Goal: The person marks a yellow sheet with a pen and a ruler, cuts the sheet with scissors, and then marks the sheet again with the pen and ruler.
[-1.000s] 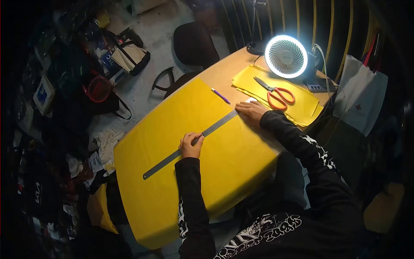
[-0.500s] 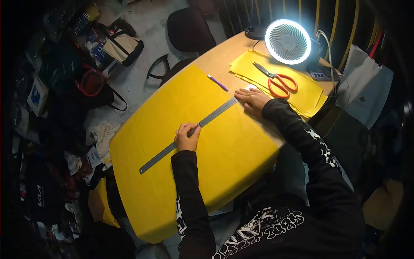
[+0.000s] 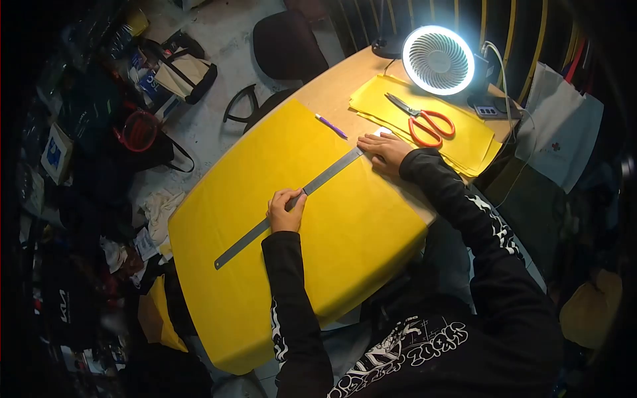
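Note:
A long metal ruler (image 3: 249,244) lies diagonally across a large yellow sheet (image 3: 345,245) that drapes over the table's near edge. My left hand (image 3: 285,209) is closed over the ruler's middle, thumb on one side and bent fingers on the other. At the ruler's far right end, my right hand (image 3: 386,154) rests with fingers stretched out flat, touching that end and the sheet's edge. Under its fingertips a small white piece (image 3: 383,131) shows in part. A purple pen (image 3: 331,127) lies on the sheet's far edge, just beyond my right hand.
Orange-handled scissors (image 3: 424,123) lie on a stack of yellow sheets (image 3: 373,97) at the table's right. Behind them stands a lit ring-shaped fan (image 3: 438,61) with a cable. A dark chair (image 3: 290,45) stands beyond the table; bags and clutter cover the floor at left.
The whole view has shifted slightly. Both hands and the ruler keep the same places on the yellow sheet.

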The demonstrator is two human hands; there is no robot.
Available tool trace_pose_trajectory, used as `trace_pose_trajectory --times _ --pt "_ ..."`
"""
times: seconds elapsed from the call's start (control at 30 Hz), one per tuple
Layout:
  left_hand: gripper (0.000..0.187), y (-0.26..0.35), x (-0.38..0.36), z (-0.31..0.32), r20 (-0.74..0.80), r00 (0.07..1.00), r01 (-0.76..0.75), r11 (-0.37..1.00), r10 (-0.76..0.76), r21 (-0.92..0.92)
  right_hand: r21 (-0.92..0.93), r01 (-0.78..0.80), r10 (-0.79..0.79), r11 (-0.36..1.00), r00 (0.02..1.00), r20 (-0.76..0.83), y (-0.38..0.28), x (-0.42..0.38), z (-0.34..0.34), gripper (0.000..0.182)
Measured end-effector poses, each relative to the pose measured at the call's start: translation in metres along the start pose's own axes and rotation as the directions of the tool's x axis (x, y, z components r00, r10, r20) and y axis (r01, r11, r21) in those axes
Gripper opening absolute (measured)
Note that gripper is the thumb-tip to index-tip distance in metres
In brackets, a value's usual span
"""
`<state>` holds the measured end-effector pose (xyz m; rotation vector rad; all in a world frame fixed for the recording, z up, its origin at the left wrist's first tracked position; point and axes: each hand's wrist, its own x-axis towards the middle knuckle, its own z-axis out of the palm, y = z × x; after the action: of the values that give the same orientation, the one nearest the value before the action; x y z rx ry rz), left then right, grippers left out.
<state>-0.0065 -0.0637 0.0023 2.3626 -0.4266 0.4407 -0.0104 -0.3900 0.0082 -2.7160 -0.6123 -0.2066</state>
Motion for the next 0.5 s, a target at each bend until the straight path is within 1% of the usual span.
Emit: trace_pose_trajectory --times 0.5 --pt "0.018 0.0008 -0.0007 -0.0010 0.004 1.000 0.011 1.000 -0.011 0.017 -0.025 -0.020 0.020 0.999 1.000 0.012 -0.0030 0.0009 -0.0006 0.051"
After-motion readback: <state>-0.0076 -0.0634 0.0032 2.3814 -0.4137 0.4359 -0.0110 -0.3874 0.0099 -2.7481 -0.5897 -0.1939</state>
